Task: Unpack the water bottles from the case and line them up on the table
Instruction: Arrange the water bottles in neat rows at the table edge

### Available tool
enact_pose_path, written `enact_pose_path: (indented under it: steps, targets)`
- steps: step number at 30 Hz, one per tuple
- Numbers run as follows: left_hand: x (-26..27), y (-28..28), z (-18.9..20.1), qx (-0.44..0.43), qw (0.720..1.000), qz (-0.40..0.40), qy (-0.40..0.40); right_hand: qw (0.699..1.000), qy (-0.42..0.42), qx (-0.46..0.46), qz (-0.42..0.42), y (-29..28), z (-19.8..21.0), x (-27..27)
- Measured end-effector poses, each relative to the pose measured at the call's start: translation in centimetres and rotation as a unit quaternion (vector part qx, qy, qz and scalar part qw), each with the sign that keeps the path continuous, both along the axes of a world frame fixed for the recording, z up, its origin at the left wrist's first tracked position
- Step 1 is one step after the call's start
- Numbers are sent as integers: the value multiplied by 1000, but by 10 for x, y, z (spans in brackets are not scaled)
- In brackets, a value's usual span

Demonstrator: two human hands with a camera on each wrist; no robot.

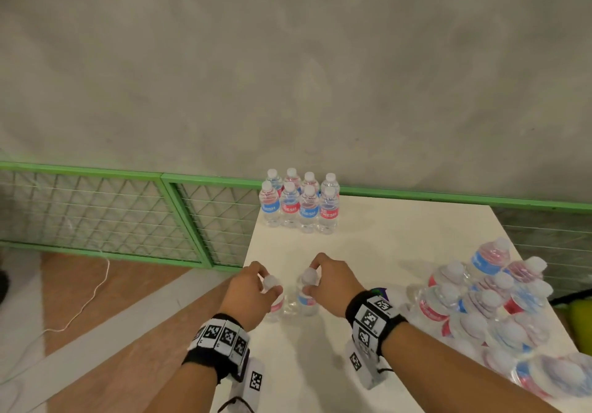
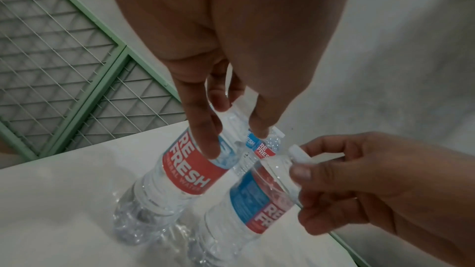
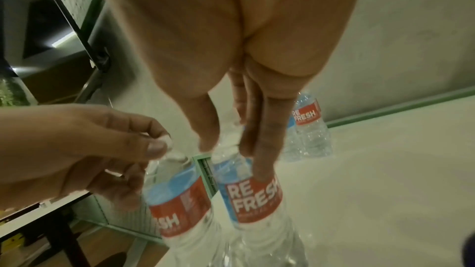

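Two upright water bottles stand side by side near the left front of the white table (image 1: 400,252). My left hand (image 1: 271,283) pinches the white cap of the left bottle (image 1: 276,307), whose red label (image 2: 187,170) shows under my left hand (image 2: 236,129). My right hand (image 1: 310,278) grips the cap and neck of the right bottle (image 1: 307,300), with one finger reaching down to its label (image 3: 252,196). Several bottles (image 1: 299,204) stand in two rows at the table's far left corner. The plastic-wrapped case (image 1: 490,303), holding several more, lies at the right.
The table's left edge runs just beside my left hand, with wooden floor and a white cord (image 1: 89,294) below. A green-framed wire mesh fence (image 1: 96,207) and a grey concrete wall stand behind. Bare tabletop lies between the rows and my hands.
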State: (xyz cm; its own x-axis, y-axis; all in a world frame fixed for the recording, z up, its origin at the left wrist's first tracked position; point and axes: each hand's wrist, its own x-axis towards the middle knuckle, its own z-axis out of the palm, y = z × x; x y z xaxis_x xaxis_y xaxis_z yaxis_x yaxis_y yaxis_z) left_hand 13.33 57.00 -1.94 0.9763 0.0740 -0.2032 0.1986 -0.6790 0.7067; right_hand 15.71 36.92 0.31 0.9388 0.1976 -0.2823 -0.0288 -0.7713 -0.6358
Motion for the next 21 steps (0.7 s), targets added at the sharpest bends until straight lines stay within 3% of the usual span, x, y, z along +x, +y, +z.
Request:
enact_pose_path:
  steps: [3,9,21]
  targets:
    - [-3,4,2,26,999,-26,-19,994,-18,-79,73,-7,2,5]
    - [-11,9,-8,49,995,-72,-41,965,-66,-93,235,-10,-3,7]
    - [42,10,-24,-11,998,-12,-63,979,-77,-76,173,27,-16,53]
